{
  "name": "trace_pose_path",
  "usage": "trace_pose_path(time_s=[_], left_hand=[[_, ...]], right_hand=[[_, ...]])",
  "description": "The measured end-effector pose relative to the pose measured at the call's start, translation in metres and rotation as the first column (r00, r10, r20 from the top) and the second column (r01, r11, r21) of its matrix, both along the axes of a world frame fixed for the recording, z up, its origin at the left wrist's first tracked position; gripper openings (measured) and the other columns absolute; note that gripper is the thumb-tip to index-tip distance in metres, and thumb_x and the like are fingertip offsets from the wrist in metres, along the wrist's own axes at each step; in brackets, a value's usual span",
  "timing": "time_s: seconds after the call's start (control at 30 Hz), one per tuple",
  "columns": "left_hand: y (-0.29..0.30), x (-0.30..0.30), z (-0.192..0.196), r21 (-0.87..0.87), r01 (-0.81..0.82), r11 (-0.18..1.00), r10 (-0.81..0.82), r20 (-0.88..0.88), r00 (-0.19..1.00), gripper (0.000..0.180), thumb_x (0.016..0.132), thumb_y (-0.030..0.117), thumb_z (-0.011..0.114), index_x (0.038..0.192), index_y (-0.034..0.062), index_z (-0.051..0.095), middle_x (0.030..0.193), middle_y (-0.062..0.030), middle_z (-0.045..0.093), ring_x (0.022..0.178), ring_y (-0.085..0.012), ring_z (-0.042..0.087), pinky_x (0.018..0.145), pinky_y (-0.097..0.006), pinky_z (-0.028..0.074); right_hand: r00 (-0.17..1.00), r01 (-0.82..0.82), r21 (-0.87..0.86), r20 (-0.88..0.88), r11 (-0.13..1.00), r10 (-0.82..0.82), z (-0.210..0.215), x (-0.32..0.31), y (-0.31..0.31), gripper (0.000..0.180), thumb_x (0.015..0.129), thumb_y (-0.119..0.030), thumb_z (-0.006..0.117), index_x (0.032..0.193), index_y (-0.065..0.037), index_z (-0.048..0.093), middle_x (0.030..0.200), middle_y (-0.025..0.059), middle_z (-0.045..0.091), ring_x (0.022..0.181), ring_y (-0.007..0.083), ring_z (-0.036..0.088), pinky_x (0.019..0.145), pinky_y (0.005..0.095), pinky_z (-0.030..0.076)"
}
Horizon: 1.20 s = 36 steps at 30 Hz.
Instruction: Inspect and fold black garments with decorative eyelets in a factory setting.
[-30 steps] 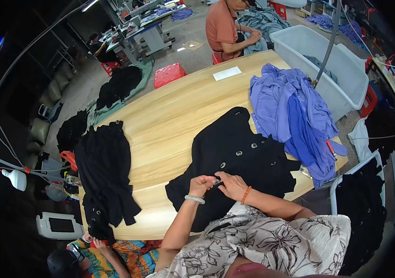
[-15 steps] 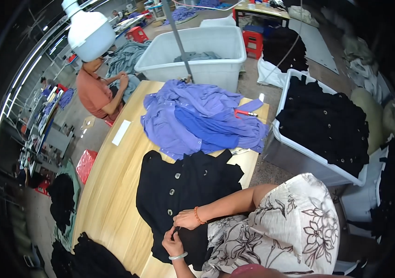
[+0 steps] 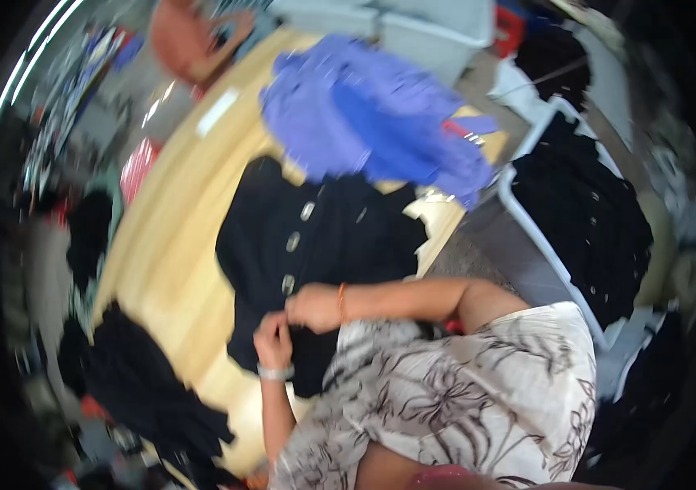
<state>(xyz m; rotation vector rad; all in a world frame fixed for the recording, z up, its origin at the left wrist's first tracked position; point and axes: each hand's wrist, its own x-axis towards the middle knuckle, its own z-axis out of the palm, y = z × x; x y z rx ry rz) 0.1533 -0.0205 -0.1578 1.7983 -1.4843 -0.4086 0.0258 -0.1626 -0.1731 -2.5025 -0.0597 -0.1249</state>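
Observation:
A black buttoned garment (image 3: 323,237) lies spread on a light wooden table (image 3: 168,245), its row of pale buttons running toward me. My left hand (image 3: 273,339), with a bracelet at the wrist, pinches the garment's near edge. My right hand (image 3: 313,308), with an orange band on the wrist, grips the same edge right beside it, close to the nearest button. The picture is blurred by motion, so the exact finger hold is unclear.
A heap of blue-purple clothes (image 3: 372,122) lies beyond the black garment. A bin of black garments (image 3: 580,212) stands at the right. More black clothes (image 3: 144,384) hang off the table's near left. Another person (image 3: 189,37) sits at the far end.
The view has swung and blurred while my head turned. Both hands stay together on the near edge of the black garment, which has not left the table.

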Motion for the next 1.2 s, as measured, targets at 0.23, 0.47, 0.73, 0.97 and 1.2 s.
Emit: trace_pose_path(time_s=[0.23, 0.47, 0.73, 0.97, 1.2], left_hand=[[0.025, 0.005, 0.012, 0.210, -0.152, 0.966, 0.189, -0.166, 0.968, 0.015, 0.077, 0.011, 0.075, 0.082, -0.0002, 0.066, 0.076, -0.0159, 0.067, 0.069, -0.0328, 0.066, 0.062, -0.033, 0.050], [0.004, -0.007, 0.021, 0.231, -0.267, 0.935, 0.187, 0.318, 0.929, 0.024, 0.075, 0.002, 0.069, 0.098, 0.0058, 0.064, 0.099, -0.0121, 0.063, 0.097, -0.0332, 0.057, 0.083, -0.042, 0.045], [-0.059, -0.010, -0.002, 0.296, -0.174, 0.939, 0.202, -0.066, 0.977, 0.018, 0.075, -0.004, 0.067, 0.093, 0.0001, 0.065, 0.080, -0.0136, 0.064, 0.075, -0.0322, 0.063, 0.071, -0.037, 0.051], [-0.057, -0.002, -0.006, 0.403, -0.089, 0.911, 0.358, -0.665, 0.655, 0.004, 0.084, 0.003, 0.070, 0.086, 0.0006, 0.068, 0.074, 0.0002, 0.066, 0.061, -0.0050, 0.055, 0.056, -0.020, 0.043], [-0.050, 0.003, -0.004, 0.428, -0.041, 0.903, 0.388, -0.770, 0.506, 0.010, 0.084, 0.004, 0.070, 0.094, 0.0008, 0.069, 0.077, 0.0007, 0.066, 0.065, -0.0050, 0.056, 0.061, -0.019, 0.044]], right_hand=[[0.983, 0.157, 0.090, -0.112, 0.983, -0.147, 0.029, -0.024, -0.014, 0.026, 0.082, -0.033, 0.065, 0.086, -0.008, 0.066, 0.082, 0.0090, 0.066, 0.077, 0.0311, 0.066, 0.066, 0.0425, 0.052], [0.965, 0.246, 0.003, -0.097, 0.969, -0.244, 0.010, -0.040, -0.026, 0.013, 0.083, -0.014, 0.059, 0.086, -0.005, 0.067, 0.083, 0.0108, 0.063, 0.071, 0.0324, 0.065, 0.063, 0.0435, 0.051], [0.946, 0.323, 0.127, -0.052, 0.938, -0.319, 0.020, -0.034, -0.022, 0.015, 0.078, -0.012, 0.063, 0.090, -0.003, 0.064, 0.090, 0.0139, 0.065, 0.076, 0.0338, 0.065, 0.069, 0.0433, 0.053], [0.912, 0.407, 0.210, -0.034, 0.889, -0.410, 0.016, -0.032, -0.018, 0.027, 0.080, -0.009, 0.065, 0.105, -0.004, 0.057, 0.089, 0.0147, 0.064, 0.078, 0.0351, 0.065, 0.070, 0.0434, 0.052], [0.936, 0.345, 0.136, 0.016, 0.929, -0.350, 0.013, -0.033, -0.018, 0.034, 0.081, -0.009, 0.065, 0.112, 0.000, 0.054, 0.094, 0.0169, 0.060, 0.084, 0.0344, 0.063, 0.075, 0.0421, 0.052]])
